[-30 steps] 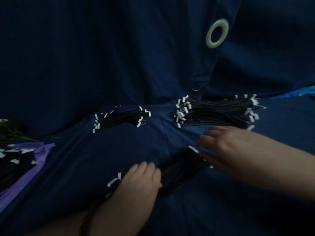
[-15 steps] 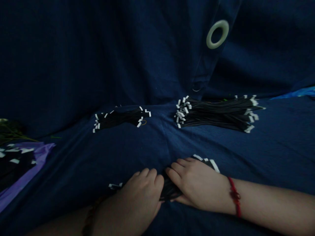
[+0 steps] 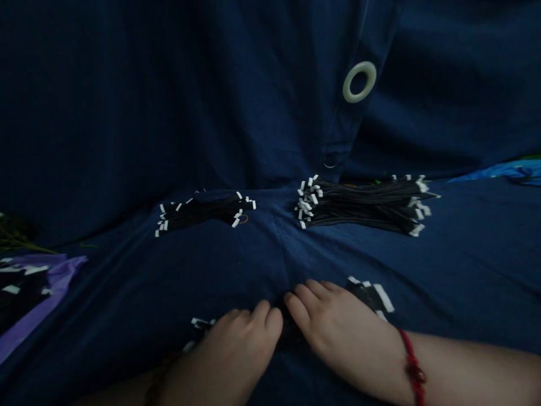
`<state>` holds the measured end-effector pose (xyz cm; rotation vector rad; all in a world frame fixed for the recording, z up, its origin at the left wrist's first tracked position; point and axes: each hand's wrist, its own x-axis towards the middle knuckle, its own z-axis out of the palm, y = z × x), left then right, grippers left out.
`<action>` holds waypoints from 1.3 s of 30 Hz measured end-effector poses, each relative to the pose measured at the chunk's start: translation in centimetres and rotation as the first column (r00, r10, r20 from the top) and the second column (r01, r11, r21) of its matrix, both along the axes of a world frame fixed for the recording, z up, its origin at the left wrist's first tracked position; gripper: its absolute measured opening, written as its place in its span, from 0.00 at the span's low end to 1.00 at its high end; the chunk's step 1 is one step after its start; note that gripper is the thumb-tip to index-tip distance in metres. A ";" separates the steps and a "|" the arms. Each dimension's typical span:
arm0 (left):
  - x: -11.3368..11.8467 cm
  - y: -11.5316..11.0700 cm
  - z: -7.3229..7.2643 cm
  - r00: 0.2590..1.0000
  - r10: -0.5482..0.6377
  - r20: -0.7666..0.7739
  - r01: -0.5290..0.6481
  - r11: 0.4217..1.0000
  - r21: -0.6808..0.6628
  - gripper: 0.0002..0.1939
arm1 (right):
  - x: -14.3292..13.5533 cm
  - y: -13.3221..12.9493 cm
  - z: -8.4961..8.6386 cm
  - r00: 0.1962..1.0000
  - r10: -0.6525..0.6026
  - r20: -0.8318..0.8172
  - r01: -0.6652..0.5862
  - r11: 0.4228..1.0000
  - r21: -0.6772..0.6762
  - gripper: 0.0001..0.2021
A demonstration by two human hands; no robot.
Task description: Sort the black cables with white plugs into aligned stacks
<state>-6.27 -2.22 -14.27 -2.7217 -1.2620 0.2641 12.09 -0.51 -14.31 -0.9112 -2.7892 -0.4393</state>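
Low in the head view, a bundle of black cables with white ends point(image 3: 366, 294) lies across the dark blue cloth. My left hand point(image 3: 243, 347) is closed round the bundle's left part, thumb side toward the middle. Close beside it my right hand point(image 3: 327, 324), with a red cord bracelet at the wrist, grips the same bundle from above. The white ends stick out past both hands; most of the cables' length is hidden under the fingers.
Farther back on the cloth lie a smaller black cable bundle point(image 3: 203, 213) and a larger one point(image 3: 359, 206). A purple bag point(image 3: 63, 276) with white-ended cables is at the left, blue plastic point(image 3: 507, 170) at the right. Behind hangs a blue curtain with a pale ring point(image 3: 359, 82).
The view has tilted up and shifted slightly right. Both hands keep their hold on the bundle; more of its right white ends show, and the right wrist sits lower.
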 end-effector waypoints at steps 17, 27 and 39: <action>0.8 -1.5 0.0 0.878 -0.436 0.198 0.348 0.866 0.359 0.16 | 10.5 11.2 2.3 0.861 -0.509 0.003 0.505 0.854 0.127 0.16; 0.8 -0.7 0.2 0.891 -0.313 0.329 0.302 0.950 0.085 0.15 | 15.2 14.2 -1.2 0.857 -0.511 0.064 0.504 0.858 0.093 0.21; 0.7 -0.3 0.1 0.893 -0.273 0.358 0.295 0.956 -0.006 0.15 | 15.7 15.7 -3.0 0.841 -0.535 -0.076 0.539 0.819 0.198 0.22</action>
